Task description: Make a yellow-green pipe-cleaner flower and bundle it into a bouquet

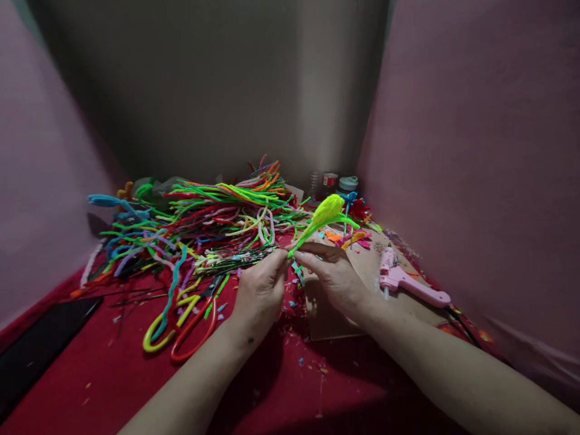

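Observation:
A pipe-cleaner flower (pixel 328 210) with a fuzzy yellow head and a green stem slants up to the right at the middle of the view. My left hand (pixel 263 284) pinches the low end of its green stem. Close against it, my right hand (pixel 333 275) grips the same stem with thumb and fingers, just below where a green leaf branches off. The fingertips of both hands nearly meet and hide part of the stem's end. A bundle of thin dark stems with white tips (pixel 226 260) lies just behind my left hand.
Many coloured pipe cleaners (pixel 217 205) are heaped at the back left. Scissors (pixel 194 329) with red and yellow handles lie left of my hands. A pink glue gun (pixel 408 281) rests on cardboard (pixel 330 317) at right. A dark flat object (pixel 45 338) lies at far left; jars (pixel 348 184) stand behind.

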`<act>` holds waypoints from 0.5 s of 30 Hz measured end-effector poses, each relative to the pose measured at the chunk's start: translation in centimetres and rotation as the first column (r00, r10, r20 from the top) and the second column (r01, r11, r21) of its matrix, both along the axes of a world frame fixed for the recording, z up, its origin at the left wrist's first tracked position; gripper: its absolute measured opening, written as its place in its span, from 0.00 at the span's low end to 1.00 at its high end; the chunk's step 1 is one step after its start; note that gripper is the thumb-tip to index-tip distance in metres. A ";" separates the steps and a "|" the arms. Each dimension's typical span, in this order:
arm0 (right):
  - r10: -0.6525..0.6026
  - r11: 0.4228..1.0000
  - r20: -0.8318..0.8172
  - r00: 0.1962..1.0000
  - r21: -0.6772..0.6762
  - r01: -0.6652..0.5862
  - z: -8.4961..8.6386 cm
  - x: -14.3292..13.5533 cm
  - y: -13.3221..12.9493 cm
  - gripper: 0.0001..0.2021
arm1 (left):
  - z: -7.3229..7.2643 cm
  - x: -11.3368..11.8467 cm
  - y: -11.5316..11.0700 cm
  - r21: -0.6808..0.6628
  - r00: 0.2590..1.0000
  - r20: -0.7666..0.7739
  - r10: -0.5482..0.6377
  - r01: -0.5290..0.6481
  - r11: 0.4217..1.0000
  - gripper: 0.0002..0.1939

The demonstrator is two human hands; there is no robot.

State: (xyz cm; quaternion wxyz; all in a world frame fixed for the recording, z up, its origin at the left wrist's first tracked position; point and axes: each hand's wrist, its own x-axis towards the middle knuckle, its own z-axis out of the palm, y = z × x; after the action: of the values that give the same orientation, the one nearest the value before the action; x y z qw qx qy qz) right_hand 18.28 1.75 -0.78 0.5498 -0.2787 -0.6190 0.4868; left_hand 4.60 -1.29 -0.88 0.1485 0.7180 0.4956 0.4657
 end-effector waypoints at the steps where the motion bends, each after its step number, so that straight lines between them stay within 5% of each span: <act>1: -0.004 1.000 0.020 1.000 0.003 0.004 0.0 0.0 0.0 0.07 | 0.1 0.0 0.1 -0.033 0.999 0.043 -0.011 0.012 0.999 0.08; 4: -0.018 0.999 0.090 0.996 0.044 0.014 0.2 0.3 0.1 0.07 | 0.7 0.0 0.3 -0.216 0.959 0.277 -0.059 0.122 0.969 0.10; 7: -0.055 0.993 0.154 0.986 0.112 0.038 0.4 0.6 0.1 0.07 | 1.3 -0.1 0.4 -0.369 0.855 0.512 -0.082 0.305 0.878 0.13; 15: 0.039 0.996 0.118 0.992 0.070 -0.048 0.6 0.6 0.6 0.07 | 1.8 -0.5 0.2 -0.389 0.640 0.762 -0.099 0.574 0.721 0.12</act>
State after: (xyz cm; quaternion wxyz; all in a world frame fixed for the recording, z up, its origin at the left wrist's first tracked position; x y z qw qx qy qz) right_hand 18.84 2.35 -0.18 0.5117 -0.2729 -0.6732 0.4588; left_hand 4.08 -1.09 0.89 0.6313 0.4859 0.3699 0.4780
